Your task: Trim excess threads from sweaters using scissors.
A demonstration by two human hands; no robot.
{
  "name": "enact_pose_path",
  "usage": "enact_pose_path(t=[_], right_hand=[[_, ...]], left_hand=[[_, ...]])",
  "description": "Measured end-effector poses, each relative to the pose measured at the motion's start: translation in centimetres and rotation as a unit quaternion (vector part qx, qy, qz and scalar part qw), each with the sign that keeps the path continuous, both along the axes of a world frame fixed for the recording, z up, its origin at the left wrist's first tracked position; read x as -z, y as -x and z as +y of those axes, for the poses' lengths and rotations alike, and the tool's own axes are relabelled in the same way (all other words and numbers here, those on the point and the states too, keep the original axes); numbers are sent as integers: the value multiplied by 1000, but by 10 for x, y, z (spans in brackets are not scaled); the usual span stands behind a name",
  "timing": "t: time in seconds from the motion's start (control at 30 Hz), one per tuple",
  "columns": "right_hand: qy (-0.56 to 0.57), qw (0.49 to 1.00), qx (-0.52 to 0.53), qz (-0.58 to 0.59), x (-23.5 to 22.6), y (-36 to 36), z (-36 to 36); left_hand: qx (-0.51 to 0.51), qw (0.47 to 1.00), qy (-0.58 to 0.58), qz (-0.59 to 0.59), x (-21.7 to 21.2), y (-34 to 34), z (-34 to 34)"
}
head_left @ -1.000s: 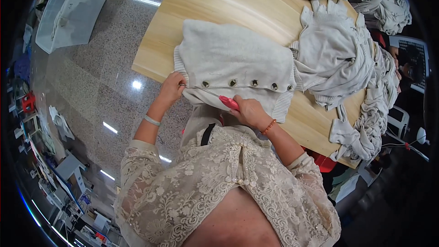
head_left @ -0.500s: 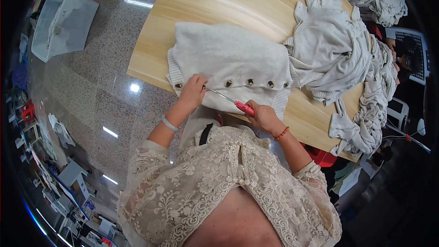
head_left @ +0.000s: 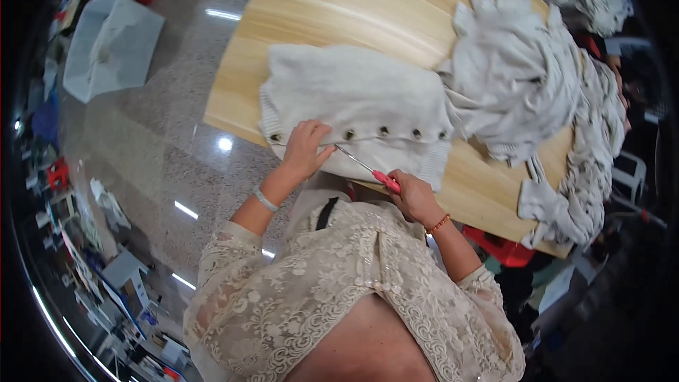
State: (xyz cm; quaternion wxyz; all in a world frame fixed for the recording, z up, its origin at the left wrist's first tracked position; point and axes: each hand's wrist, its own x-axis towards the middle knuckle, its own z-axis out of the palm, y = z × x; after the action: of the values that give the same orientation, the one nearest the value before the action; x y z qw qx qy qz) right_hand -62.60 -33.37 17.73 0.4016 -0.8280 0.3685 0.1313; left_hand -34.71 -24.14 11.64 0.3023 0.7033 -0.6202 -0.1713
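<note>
Presently, your cardigan [head_left: 357, 88] lies across the near edge of the surface [head_left: 339, 10], its button row [head_left: 384, 131] running left to right. Your right hand [head_left: 417, 197] has its fingers curled round a red-handled tool [head_left: 386, 182]; the shaft slants up-left, tip just beside your left hand [head_left: 304, 152], the nearer one. Left fingers rest, slightly bent, on the knit; whether they pinch it cannot be determined.

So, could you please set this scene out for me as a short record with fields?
Left hand: on the pale knitted garment
Right hand: gripping a red-handled tool
Tool tip: close to the left hand
Visible dark buttons: five, in a row
Support: wooden table
Garment's right: heaped pale knitwear
Left of table: whitish bin
</note>
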Motion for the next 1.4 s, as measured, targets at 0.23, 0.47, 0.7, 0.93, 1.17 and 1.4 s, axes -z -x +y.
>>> enact_pose_path(t=[0.23, 0.47, 0.7, 0.93, 1.17, 1.4], right_hand=[[5, 997, 49, 59, -14, 29, -17], [16, 1000, 9, -14, -4, 28, -11], [12, 996, 91, -9, -8, 69, -15], [65, 993, 92, 33, -6, 90, -29], [44, 995, 87, 8, 2, 100, -27], [64, 987, 147, -15, -5, 146, -33]], left_hand=[[-14, 989, -65, 130, 31, 35, -31], [44, 995, -82, 42, 43, 37, -32], [9, 1000, -2, 0, 5, 78, -54], [22, 994, -43, 101, 52, 102, -88], [86, 996, -24, 12, 32, 104, -85], [85, 995, 9, 49, 27, 166, -119]])
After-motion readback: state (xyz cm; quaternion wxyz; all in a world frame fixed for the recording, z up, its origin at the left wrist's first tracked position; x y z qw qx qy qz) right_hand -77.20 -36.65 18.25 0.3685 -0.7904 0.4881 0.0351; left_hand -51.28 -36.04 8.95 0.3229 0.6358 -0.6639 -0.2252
